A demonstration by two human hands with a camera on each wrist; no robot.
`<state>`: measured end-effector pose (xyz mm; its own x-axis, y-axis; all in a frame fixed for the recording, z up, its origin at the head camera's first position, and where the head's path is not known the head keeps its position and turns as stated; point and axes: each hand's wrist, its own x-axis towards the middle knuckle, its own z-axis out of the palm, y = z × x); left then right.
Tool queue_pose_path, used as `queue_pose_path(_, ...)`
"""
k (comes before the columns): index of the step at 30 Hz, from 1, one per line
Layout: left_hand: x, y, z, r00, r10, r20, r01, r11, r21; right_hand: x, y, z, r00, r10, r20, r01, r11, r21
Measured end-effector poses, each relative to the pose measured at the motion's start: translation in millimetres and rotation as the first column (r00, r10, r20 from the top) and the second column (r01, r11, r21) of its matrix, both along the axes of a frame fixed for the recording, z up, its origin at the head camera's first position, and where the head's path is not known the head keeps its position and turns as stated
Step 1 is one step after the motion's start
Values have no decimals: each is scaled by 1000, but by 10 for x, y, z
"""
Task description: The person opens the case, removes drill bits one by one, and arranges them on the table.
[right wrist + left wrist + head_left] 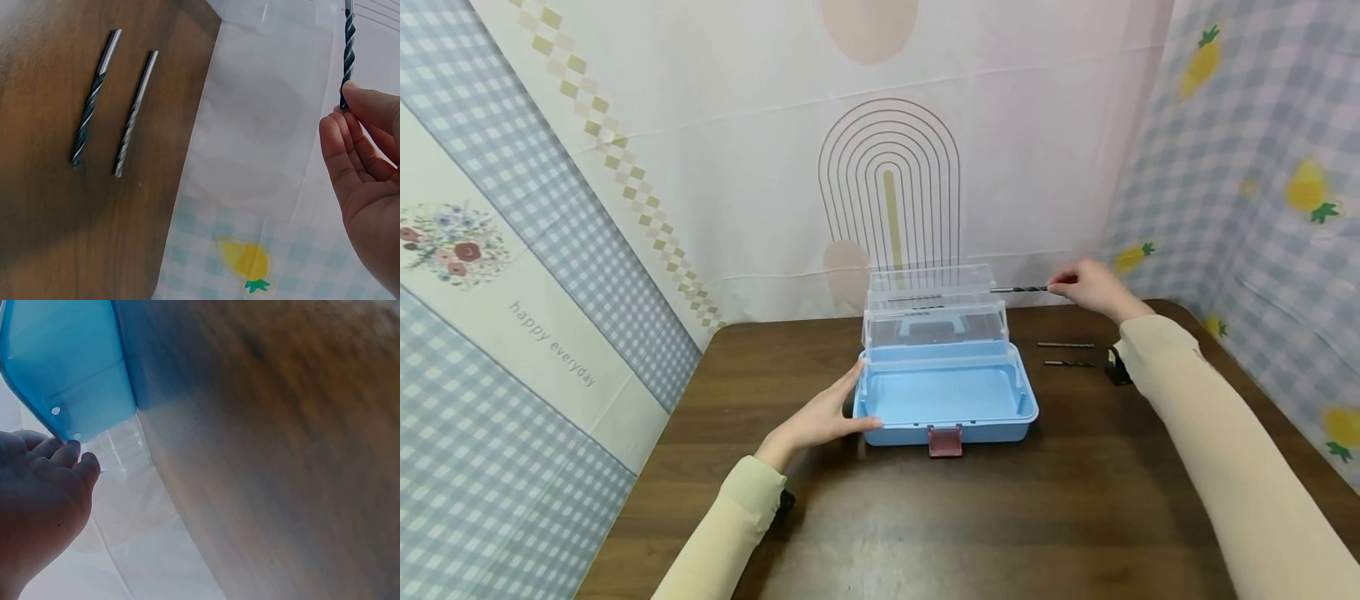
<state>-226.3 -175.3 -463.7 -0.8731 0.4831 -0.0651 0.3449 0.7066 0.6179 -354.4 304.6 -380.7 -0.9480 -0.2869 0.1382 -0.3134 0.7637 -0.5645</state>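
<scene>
A light-blue toolbox (946, 396) stands with its clear tiered trays (951, 321) raised at the back and a pink latch (945, 442) at the front. My left hand (820, 417) grips its left side, thumb at the front rim and fingers farther back. Between thumb and fingertips, my right hand (1093, 287) pinches a drill bit (1021, 289) by its dark fluted end. The bit lies level, its shank pointing left beside the topmost tray. Several drill bits (917, 297) show in the trays. In the right wrist view, two more bits, one dark (90, 112) and one grey (131, 125), lie on the table.
The toolbox rests on a dark wooden table (925, 517). Behind it hangs a pale patterned cloth (760, 192). Checked cloths (1232, 183) close off the sides.
</scene>
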Motion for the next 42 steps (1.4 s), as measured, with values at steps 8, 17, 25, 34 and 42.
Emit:
queue_pose_path(8, -8, -4, 8, 1000, 11, 5, -11, 1000, -16, 62, 123, -25, 1000, -29, 11, 29, 1000, -6)
queue_pose_path(17, -5, 10, -4, 1000, 31, 3, -31, 999, -6, 103, 299, -125, 999, -31, 11, 31, 1000, -4)
queue_pose_path(25, 31, 14, -52, 999, 30, 16, -30, 1000, -9, 251, 450, -307, 999, 0, 47, -1, 1000, 6)
queue_pose_path(34, 18, 20, -19, 999, 33, 18, -33, 999, -10, 400, 588, -427, 998, -13, 66, 11, 999, 32)
queue_pose_path(42, -32, 39, -29, 1000, 25, 19, -25, 999, -25, 553, 661, -542, 999, -11, 52, 9, 999, 45)
